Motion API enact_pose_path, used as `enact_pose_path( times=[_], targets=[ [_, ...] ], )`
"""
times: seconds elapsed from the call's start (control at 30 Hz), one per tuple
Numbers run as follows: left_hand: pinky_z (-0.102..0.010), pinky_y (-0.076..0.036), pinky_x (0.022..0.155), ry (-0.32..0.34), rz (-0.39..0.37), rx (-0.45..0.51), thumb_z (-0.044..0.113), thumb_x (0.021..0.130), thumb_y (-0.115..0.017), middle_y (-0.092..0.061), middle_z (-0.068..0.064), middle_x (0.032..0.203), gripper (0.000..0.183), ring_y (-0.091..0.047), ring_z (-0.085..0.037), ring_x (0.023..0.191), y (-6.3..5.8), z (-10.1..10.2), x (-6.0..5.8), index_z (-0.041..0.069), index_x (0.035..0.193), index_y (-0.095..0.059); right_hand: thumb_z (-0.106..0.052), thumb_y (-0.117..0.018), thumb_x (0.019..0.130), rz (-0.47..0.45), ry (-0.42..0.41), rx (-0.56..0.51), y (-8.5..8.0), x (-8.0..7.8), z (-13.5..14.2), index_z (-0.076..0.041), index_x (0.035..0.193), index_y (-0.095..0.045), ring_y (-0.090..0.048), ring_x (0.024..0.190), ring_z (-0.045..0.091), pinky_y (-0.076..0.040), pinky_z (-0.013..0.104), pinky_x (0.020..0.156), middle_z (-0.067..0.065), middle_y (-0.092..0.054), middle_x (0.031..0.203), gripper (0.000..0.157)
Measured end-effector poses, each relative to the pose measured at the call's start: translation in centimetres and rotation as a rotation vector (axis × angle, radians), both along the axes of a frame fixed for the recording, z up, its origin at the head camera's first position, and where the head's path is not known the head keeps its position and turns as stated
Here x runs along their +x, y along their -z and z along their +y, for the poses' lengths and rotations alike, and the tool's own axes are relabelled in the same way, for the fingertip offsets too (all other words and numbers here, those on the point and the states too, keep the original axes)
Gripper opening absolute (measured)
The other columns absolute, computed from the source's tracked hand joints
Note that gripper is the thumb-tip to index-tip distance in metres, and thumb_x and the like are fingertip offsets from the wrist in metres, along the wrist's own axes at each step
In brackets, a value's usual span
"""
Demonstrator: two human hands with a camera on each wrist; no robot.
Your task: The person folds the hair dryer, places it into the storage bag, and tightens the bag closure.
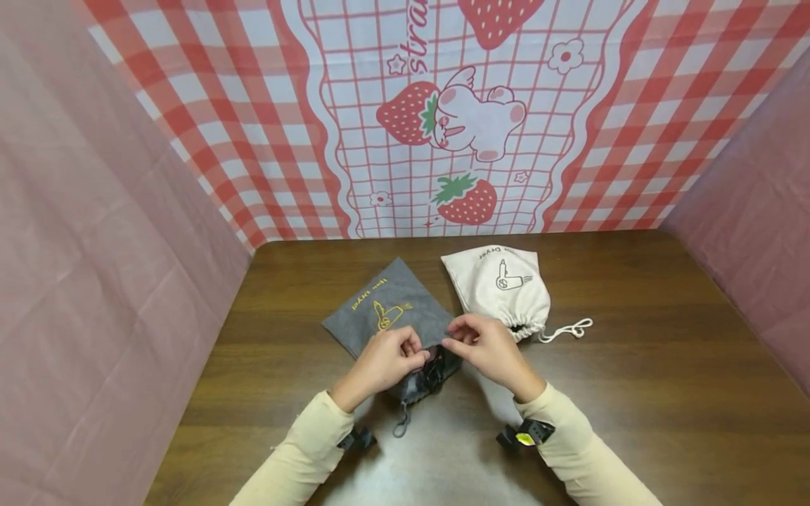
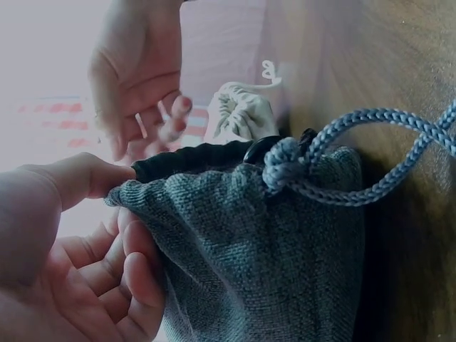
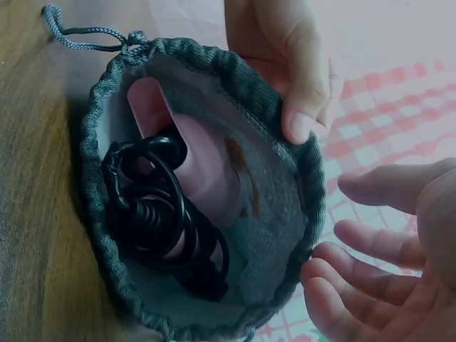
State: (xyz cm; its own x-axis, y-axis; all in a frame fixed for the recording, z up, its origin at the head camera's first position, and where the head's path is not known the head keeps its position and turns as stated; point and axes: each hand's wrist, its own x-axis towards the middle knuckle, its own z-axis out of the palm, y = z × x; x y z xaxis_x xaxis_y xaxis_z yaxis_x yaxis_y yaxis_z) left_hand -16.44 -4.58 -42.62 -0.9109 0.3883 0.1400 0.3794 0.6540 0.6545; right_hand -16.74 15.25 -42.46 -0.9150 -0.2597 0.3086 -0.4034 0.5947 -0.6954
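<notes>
A grey drawstring bag (image 1: pixel 414 299) with a yellow hair dryer print lies on the table, its mouth toward me. My left hand (image 1: pixel 387 360) pinches the bag's rim between thumb and fingers. At the opposite part of the rim is my right hand (image 1: pixel 490 349), fingers loosely bent and spread, fingertips right by the cloth. Through the wide mouth, the right wrist view shows a pink hair dryer (image 3: pixel 206 167) with a bundled black cord (image 3: pixel 149 221) inside. A knotted grey drawstring (image 2: pixel 285 167) loops out from the rim.
A white drawstring bag (image 1: pixel 503 295) with a black hair dryer print lies just beyond my right hand, its white string (image 1: pixel 572 329) trailing right. The wooden table (image 1: pixel 633 393) meets a red-checked strawberry cloth (image 1: pixel 253 140) behind and pink cloth walls on both sides.
</notes>
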Motion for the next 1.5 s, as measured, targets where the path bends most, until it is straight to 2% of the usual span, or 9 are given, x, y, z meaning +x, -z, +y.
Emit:
enact_pose_path(
  times=[0.13,0.4,0.5,0.7,0.83,1.0,1.27,1.4,1.5],
  targets=[
    [-0.014,-0.040,0.055,0.003,0.016,-0.019,0.027,0.076,-0.066,-0.060,0.008,0.063,0.014,-0.050,0.003,0.054,0.3,0.0,0.1,0.017,0.071,-0.057,-0.022,-0.077,0.068,0.131,-0.033,0.093,0.3,0.1,-0.8,-0.012,0.088,-0.066,-0.053,0.064,0.008,-0.043,0.020,0.058,-0.002,-0.061,0.076,0.025],
    [-0.014,-0.039,0.055,0.006,0.061,-0.035,0.027,0.076,-0.066,-0.059,0.009,0.062,0.015,-0.049,0.003,0.054,0.4,0.1,0.2,0.017,0.070,-0.056,-0.021,-0.077,0.064,0.293,-0.021,0.346,1.2,0.0,-1.7,-0.018,0.095,-0.065,-0.052,0.082,0.013,-0.045,0.030,0.071,-0.003,-0.054,0.087,0.034],
    [-0.014,-0.038,0.055,-0.006,0.090,-0.050,0.027,0.075,-0.066,-0.058,0.010,0.061,0.015,-0.049,0.002,0.054,0.3,0.0,0.3,0.018,0.070,-0.056,-0.016,-0.075,0.065,0.360,-0.011,0.335,1.3,-0.1,-1.7,-0.018,0.090,-0.067,-0.053,0.079,0.013,-0.045,0.029,0.068,-0.004,-0.054,0.083,0.027],
    [-0.017,-0.036,0.052,-0.079,0.182,-0.139,0.026,0.072,-0.067,-0.056,0.011,0.061,0.014,-0.048,-0.002,0.054,0.1,0.1,0.5,0.020,0.072,-0.054,-0.012,-0.069,0.070,0.477,0.044,0.221,1.5,-0.5,-1.4,-0.017,0.084,-0.068,-0.053,0.065,0.011,-0.043,0.029,0.058,-0.004,-0.057,0.074,0.015],
    [-0.019,-0.034,0.050,-0.119,0.181,-0.211,0.026,0.069,-0.067,-0.054,0.011,0.061,0.016,-0.048,-0.005,0.054,0.0,-0.3,0.8,0.020,0.072,-0.052,-0.011,-0.066,0.071,0.494,0.089,0.169,1.5,-0.6,-1.1,-0.017,0.084,-0.069,-0.050,0.058,0.009,-0.041,0.026,0.053,-0.005,-0.057,0.072,0.014],
    [-0.021,-0.034,0.050,-0.152,0.161,-0.235,0.024,0.068,-0.066,-0.054,0.010,0.061,0.015,-0.047,-0.006,0.054,0.1,-1.4,1.2,0.020,0.072,-0.052,-0.009,-0.065,0.070,0.516,0.116,0.127,1.9,-0.9,-0.7,-0.016,0.082,-0.069,-0.050,0.056,0.010,-0.040,0.027,0.052,-0.004,-0.057,0.069,0.015],
    [-0.021,-0.034,0.051,-0.159,0.188,-0.226,0.022,0.067,-0.067,-0.053,0.012,0.061,0.015,-0.046,-0.006,0.054,-0.1,-2.1,1.4,0.021,0.072,-0.053,-0.007,-0.063,0.068,0.543,0.196,0.192,2.4,-1.2,-0.3,-0.017,0.085,-0.068,-0.054,0.056,0.016,-0.042,0.032,0.051,-0.003,-0.058,0.072,0.020],
    [-0.021,-0.033,0.050,-0.144,0.183,-0.238,0.021,0.066,-0.067,-0.050,0.012,0.061,0.016,-0.044,-0.006,0.053,0.1,-2.2,1.5,0.020,0.072,-0.052,-0.007,-0.063,0.066,0.518,0.245,0.226,2.9,-1.1,-0.1,-0.017,0.083,-0.067,-0.056,0.054,0.020,-0.042,0.035,0.048,-0.001,-0.057,0.073,0.020],
    [-0.020,-0.032,0.049,-0.131,0.177,-0.243,0.021,0.065,-0.066,-0.048,0.011,0.060,0.017,-0.043,-0.006,0.053,0.3,-2.1,1.8,0.020,0.072,-0.051,-0.006,-0.064,0.062,0.469,0.314,0.260,3.5,-0.9,0.2,-0.016,0.080,-0.065,-0.054,0.050,0.023,-0.039,0.037,0.044,0.000,-0.055,0.071,0.020]
  ],
)
